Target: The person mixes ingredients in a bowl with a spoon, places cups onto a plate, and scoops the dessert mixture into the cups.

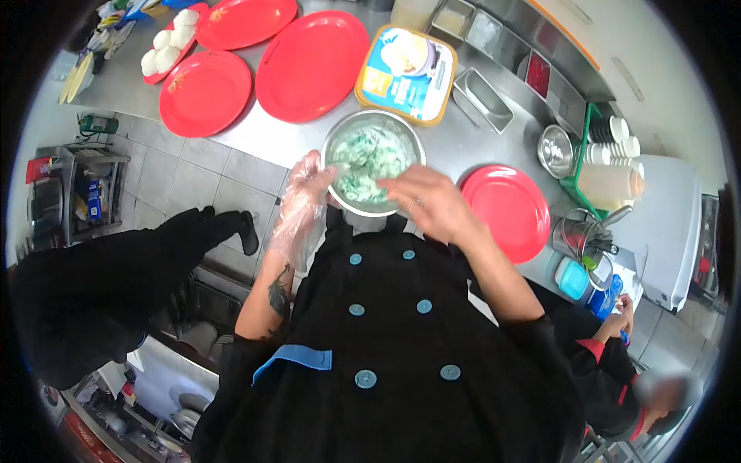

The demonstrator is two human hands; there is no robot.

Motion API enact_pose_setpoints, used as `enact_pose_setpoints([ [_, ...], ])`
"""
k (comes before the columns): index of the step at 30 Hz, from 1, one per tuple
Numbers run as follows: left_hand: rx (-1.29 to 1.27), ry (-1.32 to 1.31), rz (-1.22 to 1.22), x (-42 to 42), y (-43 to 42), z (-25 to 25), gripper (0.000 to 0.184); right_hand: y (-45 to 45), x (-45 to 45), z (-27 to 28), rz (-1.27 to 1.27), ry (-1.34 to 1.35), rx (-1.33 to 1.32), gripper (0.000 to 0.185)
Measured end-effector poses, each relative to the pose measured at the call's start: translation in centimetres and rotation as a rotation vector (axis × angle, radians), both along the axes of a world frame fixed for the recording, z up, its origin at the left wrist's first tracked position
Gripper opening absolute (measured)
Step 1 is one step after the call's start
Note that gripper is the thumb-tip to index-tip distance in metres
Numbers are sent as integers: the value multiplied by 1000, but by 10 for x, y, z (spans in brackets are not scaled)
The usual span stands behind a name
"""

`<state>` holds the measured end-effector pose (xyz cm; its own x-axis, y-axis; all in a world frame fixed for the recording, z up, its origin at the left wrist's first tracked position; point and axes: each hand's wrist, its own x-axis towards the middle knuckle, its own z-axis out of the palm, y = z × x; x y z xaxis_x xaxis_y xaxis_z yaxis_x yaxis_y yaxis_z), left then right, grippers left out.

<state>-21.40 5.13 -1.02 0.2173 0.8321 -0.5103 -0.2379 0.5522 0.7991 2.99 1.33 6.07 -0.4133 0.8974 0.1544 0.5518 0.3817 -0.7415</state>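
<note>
A round metal bowl [417, 142] sits at the counter's front edge, in front of my chest. Inside it lies a creamy white mixture [370, 158] streaked with green. My left hand [307, 189], in a clear plastic glove, grips the bowl's left rim with the thumb over the edge. My bare right hand [428, 199] reaches over the right rim, its fingers curled together down at the mixture. Whatever those fingers hold, if anything, is hidden. Just behind the bowl stands a tub [407, 73] with a blue, white and yellow lid.
Red plates [312, 65] lie at the back left, one bearing white balls [166, 50]. Another red plate [505, 212] is to the right. A metal pan [484, 100], a green rack [587, 166] of cups and a blue-lidded container [571, 278] stand rightward. People are at both sides.
</note>
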Motion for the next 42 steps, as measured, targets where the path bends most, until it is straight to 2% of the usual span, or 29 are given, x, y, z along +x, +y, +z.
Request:
enact_pose_setpoints([
  [1,19,-31,-74,-2,0,1,56,8,4,0,-40,9,43,21],
  [2,25,29,-70,0,-1,6,47,18,10,0,-111,-57,56,20],
  [3,32,28,-73,3,-1,13,47,17,10,-9,-113,-58,63,20],
  [5,-21,45,19,9,-1,23,35,13,8,-34,-181,-75,108,20],
  [6,39,-14,68,11,1,17,10,3,0,-23,-93,-77,88,20],
  [9,55,-91,33,3,2,9,8,-14,-14,7,-65,19,26,20],
  [11,47,-67,47,2,-2,9,7,-20,-10,-8,-90,64,-32,20],
  [13,51,-22,58,4,1,11,5,-14,1,-33,-273,147,-262,21],
  [14,53,-24,59,5,2,8,5,-6,9,-25,-367,148,-437,22],
  [17,50,-28,89,3,-3,5,3,-2,-1,0,-378,173,-297,23],
  [18,74,40,30,3,-1,15,3,-4,-3,-2,-256,157,-260,24],
  [21,127,80,-58,3,3,10,2,13,8,-17,-223,76,-315,23],
  [23,155,65,-68,4,4,10,3,16,8,-13,-298,112,-292,23],
  [25,117,74,-82,6,3,17,3,8,-6,-5,-153,44,-104,23],
  [26,132,87,-84,5,4,14,3,7,-8,-9,-71,85,-172,22],
  [27,136,84,-86,6,4,13,3,12,-4,-16,-73,83,-168,22],
  [29,140,76,-79,3,3,12,4,25,6,-22,-327,174,-323,21],
  [30,143,75,-72,2,3,8,4,26,11,-13,-337,52,-235,21],
  [31,174,63,-113,-1,3,1,4,25,6,-13,-330,53,-233,21],
  [33,194,53,-171,-1,1,5,5,16,-8,-12,-80,72,-34,21],
  [34,154,40,-106,4,1,8,4,16,-10,-8,-58,39,-85,20],
  [35,114,27,-40,8,0,11,4,19,-5,-12,-61,36,-86,20],
  [37,117,29,-69,7,-2,11,5,33,10,-23,-382,136,-232,20],
  [38,122,33,-98,5,-1,11,5,33,10,-15,-331,10,-156,20],
  [39,124,37,-97,2,0,4,5,29,3,-13,-329,14,-155,20],
  [41,171,9,-156,0,0,-8,17,18,-10,-9,-90,50,-142,20],
  [42,141,-6,-146,0,1,-7,20,20,-9,-7,-108,31,-154,19],
])
